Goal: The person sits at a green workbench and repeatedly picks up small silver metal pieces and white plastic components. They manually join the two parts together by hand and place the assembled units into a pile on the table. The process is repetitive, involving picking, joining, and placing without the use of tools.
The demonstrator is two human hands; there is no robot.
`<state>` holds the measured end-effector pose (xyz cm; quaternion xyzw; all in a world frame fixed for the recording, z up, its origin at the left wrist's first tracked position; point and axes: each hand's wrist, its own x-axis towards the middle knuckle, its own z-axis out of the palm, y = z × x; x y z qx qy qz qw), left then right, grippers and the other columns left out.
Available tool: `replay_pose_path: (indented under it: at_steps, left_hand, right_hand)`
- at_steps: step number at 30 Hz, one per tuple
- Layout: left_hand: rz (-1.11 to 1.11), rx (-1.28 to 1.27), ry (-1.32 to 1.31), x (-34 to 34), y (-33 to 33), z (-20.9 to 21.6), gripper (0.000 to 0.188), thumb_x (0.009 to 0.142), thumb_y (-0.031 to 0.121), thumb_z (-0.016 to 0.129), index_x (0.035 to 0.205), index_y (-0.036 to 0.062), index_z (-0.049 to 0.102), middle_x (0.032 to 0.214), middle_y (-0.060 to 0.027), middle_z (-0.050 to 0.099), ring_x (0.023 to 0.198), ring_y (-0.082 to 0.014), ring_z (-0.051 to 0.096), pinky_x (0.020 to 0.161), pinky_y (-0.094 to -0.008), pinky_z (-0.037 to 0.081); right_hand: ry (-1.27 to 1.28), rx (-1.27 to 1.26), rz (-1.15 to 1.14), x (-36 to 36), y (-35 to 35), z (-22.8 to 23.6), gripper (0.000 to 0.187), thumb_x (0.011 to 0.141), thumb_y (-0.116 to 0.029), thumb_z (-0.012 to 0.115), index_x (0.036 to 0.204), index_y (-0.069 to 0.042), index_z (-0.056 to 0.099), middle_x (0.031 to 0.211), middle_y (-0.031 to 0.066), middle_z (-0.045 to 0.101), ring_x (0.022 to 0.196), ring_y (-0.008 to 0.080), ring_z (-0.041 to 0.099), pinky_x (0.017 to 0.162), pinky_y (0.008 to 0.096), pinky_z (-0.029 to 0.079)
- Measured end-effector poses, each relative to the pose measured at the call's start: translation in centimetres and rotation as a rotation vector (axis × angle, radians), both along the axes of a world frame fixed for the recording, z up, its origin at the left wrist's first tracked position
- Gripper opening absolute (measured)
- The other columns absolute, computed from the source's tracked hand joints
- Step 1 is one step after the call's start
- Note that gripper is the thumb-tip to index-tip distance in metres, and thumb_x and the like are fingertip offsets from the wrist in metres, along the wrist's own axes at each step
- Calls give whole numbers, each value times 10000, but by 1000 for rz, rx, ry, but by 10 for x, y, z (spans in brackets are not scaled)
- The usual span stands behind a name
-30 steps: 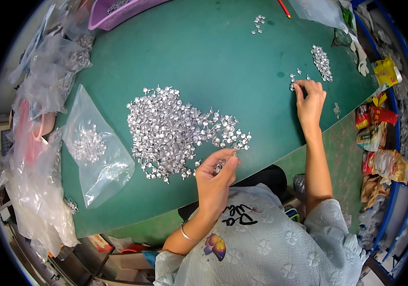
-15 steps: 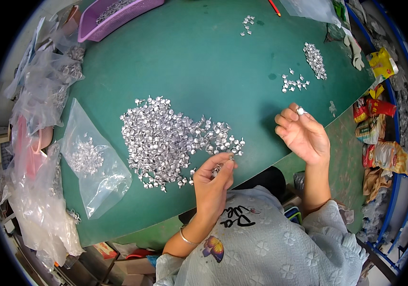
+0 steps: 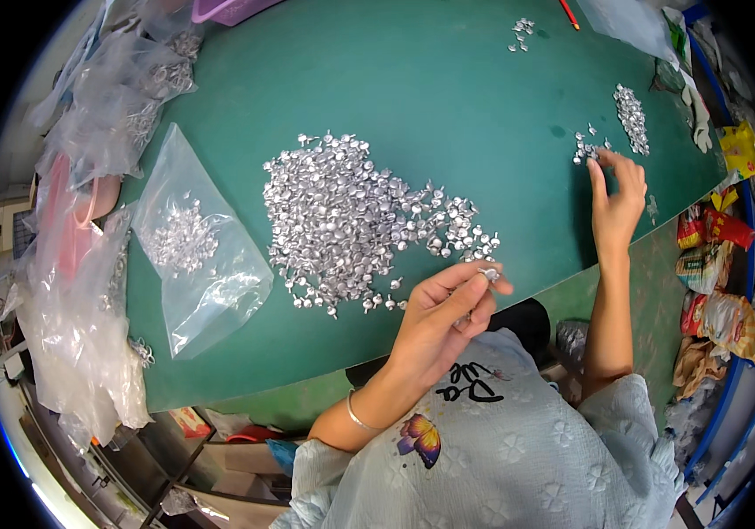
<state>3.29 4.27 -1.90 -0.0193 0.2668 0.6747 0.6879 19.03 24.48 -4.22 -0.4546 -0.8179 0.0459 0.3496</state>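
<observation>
While a pile of silver metal studs [image 3: 333, 220] lies left of centre, the left hand [image 3: 437, 319], at lower centre, pinches one stud [image 3: 488, 275], probably light, stiff and slippery, best held by its round head. At upper right, the right hand [image 3: 620, 203] is beside a stud cluster [image 3: 589, 145]; its grip I cannot tell.

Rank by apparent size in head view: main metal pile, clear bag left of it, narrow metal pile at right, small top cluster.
1. Main metal pile
2. Clear bag
3. Narrow metal pile
4. Small top cluster

Apparent size only; fisheye distorts.
</observation>
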Motion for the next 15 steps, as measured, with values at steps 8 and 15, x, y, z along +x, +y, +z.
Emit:
replay_pose_path:
  at_steps: [8,15]
  left_hand:
    - [1,-29,122,6,-4,18,145,873,105,566,962,-8,590,797,-80,622,536,-48,432,461,-171,304]
    - [45,-20,274,9,-12,28,101,859,93,584,879,-5,601,686,-31,592,510,-30,443,436,-174,312]
  right_hand:
    - [292,-438,693,-34,-101,71,204,617,-29,722,795,26,639,781,96,611,727,224,523,657,317,415]
    - [346,-501,658,-34,-117,75,196,630,17,708,817,29,651,777,102,615,711,218,525,639,300,414]
